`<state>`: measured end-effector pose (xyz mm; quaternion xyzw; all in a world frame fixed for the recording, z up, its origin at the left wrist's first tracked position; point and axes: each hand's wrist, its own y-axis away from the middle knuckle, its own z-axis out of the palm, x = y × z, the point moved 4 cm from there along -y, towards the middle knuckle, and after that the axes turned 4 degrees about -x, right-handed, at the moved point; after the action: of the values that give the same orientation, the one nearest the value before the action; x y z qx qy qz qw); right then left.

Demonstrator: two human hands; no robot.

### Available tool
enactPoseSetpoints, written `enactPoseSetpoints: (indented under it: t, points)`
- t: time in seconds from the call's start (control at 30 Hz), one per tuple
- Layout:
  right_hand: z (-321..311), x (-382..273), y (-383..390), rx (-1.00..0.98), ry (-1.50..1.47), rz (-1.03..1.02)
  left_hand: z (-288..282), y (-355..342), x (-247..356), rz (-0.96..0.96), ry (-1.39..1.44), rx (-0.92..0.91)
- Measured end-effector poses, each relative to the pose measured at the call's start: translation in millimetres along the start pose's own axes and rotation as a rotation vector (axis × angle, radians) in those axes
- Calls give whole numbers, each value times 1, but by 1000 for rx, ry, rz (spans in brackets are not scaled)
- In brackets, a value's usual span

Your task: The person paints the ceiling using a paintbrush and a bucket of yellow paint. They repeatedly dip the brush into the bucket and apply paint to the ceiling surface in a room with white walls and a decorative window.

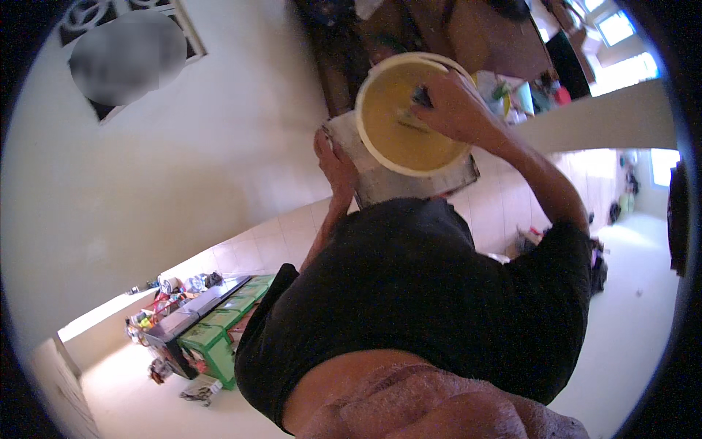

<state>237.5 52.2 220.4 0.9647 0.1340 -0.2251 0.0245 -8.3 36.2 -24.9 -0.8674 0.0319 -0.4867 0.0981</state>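
A round bucket with a cream rim and a yellowish inside stands on a worn whitish board in front of me. Over its right side reaches my right hand, fingers closed around a small dark bluish thing whose kind I cannot make out. Below that, a short dark streak shows inside the bucket. My left hand rests on the board's left edge, its fingers stretched out along it, apart from the bucket.
A plain pale wall rises close on the left. Brown furniture and mixed small items stand beyond the bucket. A pale ledge runs along the right. Behind on the left are a green cabinet and a cluttered counter.
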Motion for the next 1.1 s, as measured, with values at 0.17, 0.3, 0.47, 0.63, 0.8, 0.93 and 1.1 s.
enactPoseSetpoints:
  t: [0.17, 0.3, 0.47, 0.63, 0.8, 0.93, 1.1]
  points:
    - [-13, 7, 11, 157, -119, 30, -1, -2, -10, -43, -79, 3]
    - [-13, 5, 13, 63, -200, 115, -15, -12, 31, -15, -76, 72]
    - [-14, -25, 4, 86, -229, -70, -47, -35, 62, 149, 65, 96]
    - [0, 0, 3, 92, 28, -108, -49, -61, 91, 58, 426, -120]
    - [-18, 25, 10, -3, -163, 187, -38, -65, 118, 84, 565, -228]
    - [-23, 11, 26, 98, -658, 204, -32, -61, 138, 62, 591, -300]
    - [-30, 17, 24, 71, -784, 245, -44, -58, 148, 91, 541, -298]
